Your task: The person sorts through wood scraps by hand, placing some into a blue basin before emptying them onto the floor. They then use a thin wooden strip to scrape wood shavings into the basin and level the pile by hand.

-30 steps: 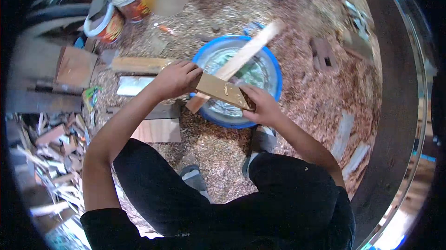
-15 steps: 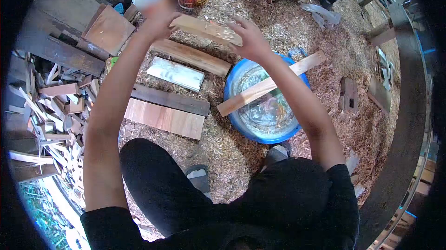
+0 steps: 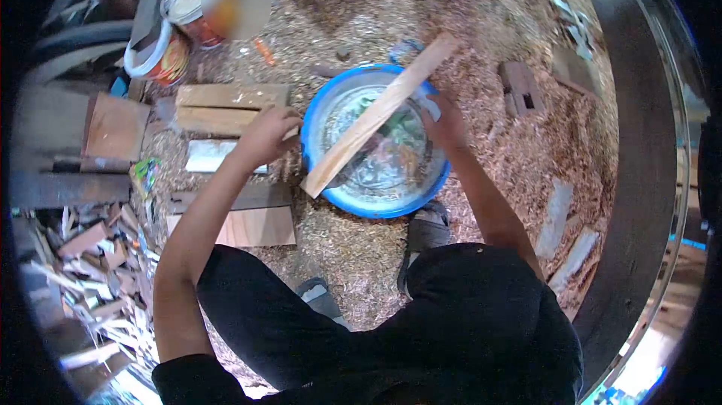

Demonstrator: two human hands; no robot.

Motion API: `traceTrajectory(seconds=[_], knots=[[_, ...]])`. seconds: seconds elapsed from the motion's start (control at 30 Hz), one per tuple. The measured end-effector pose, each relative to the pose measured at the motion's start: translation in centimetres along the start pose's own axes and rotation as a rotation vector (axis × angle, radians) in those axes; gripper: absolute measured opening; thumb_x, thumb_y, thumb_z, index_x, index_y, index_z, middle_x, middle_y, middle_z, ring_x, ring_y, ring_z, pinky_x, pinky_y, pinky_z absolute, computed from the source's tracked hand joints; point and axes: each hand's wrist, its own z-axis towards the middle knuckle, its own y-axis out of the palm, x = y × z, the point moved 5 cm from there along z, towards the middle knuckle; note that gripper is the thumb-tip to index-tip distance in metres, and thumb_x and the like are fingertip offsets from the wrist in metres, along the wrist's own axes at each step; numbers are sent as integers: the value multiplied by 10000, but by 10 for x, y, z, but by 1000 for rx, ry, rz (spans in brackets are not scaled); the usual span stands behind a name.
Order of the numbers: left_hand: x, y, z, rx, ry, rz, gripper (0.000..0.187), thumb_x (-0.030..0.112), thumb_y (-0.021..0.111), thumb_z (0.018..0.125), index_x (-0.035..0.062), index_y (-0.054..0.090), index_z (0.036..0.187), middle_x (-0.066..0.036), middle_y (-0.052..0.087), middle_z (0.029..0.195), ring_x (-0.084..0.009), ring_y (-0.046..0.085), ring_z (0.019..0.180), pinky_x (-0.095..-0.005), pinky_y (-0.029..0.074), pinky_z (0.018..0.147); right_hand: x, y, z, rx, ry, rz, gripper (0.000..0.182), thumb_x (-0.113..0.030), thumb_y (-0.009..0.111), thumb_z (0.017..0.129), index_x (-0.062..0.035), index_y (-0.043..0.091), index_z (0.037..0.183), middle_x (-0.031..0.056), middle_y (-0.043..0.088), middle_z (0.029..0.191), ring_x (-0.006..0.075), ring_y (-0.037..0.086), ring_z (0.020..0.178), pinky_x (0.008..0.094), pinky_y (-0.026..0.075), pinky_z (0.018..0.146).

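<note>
My left hand [image 3: 267, 136] is empty, its fingers loosely curved and apart, between the laid-out boards and the tub's left rim. Beyond it, a plank [image 3: 233, 95] lies alongside a second plank [image 3: 210, 120]. Nearer my legs are a white-faced board [image 3: 210, 155], a dark board [image 3: 263, 194] and a broad light board [image 3: 259, 227]. A narrow wooden strip [image 3: 380, 115] rests diagonally across the blue tub [image 3: 383, 215]. My right hand [image 3: 447, 123] is at the tub's right rim beside the strip, with a pale patch at its blurred fingers; I cannot tell whether it grips anything.
Two buckets [image 3: 162, 59] stand at the far left, one partly blurred. Scrap wood [image 3: 105, 270] is heaped at the left. A notched wooden block [image 3: 520, 89] lies on the shavings at right, near a long dark beam [image 3: 628, 142]. Shavings cover the floor.
The plank both hands held has been let go and lies beside another on the floor. My hands have come nearer and apart, the right to the tub's rim. The view has shifted.
</note>
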Motion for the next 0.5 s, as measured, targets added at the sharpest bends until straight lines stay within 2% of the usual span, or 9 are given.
traceTrajectory(seconds=[0.07,0.13,0.2,0.27,0.3,0.4,0.43,0.5], knots=[[21,20,28,8,91,-22,366,124,816,828,60,724,1176,-158,699,1217,-386,660,1119,-491,541,961,22,-20,-15,14,118,-42,395,-212,785,887,-41,707,1235,229,716,1219,434,683,1153,499,573,963],[45,34,55,39,138,-45,354,127,815,828,59,725,1164,-158,703,1215,-383,668,1106,-490,553,932,46,-34,-30,120,142,-188,393,-195,773,889,-52,705,1248,231,706,1253,437,676,1167,506,565,973],[70,45,81,-5,179,-57,333,122,812,829,57,723,1143,-157,704,1207,-384,673,1108,-491,555,928,71,-49,-39,150,119,-134,381,-175,766,884,-64,704,1243,229,698,1255,436,664,1176,516,554,985],[90,58,105,-22,195,-90,327,92,786,870,72,710,1188,-176,696,1266,-409,658,1180,-508,542,977,92,-64,-47,249,157,-136,384,-172,764,886,-39,692,1239,223,688,1252,444,655,1161,530,545,987],[102,62,116,9,225,-109,310,86,787,868,72,711,1167,-176,695,1269,-412,657,1182,-512,540,984,98,-74,-48,329,84,-215,403,-191,760,899,-37,673,1261,224,679,1241,449,652,1139,538,548,973],[130,76,148,-18,285,-159,319,80,791,863,69,713,1172,-175,695,1269,-411,657,1179,-512,538,995,130,-96,-48,387,163,-295,427,-208,751,911,-31,654,1286,235,675,1246,460,647,1143,543,547,972],[139,81,157,-7,273,-177,328,72,794,856,64,716,1174,-179,690,1280,-411,653,1189,-510,536,1009,144,-100,-45,341,250,-304,489,-236,747,916,-29,627,1342,249,635,1326,462,615,1210,555,526,1017],[157,88,172,16,313,-172,303,86,793,857,57,716,1148,-180,691,1260,-406,654,1174,-509,532,1008,165,-111,-40,368,304,-360,534,-252,748,919,-27,602,1380,262,594,1382,472,586,1253,565,506,1046]])
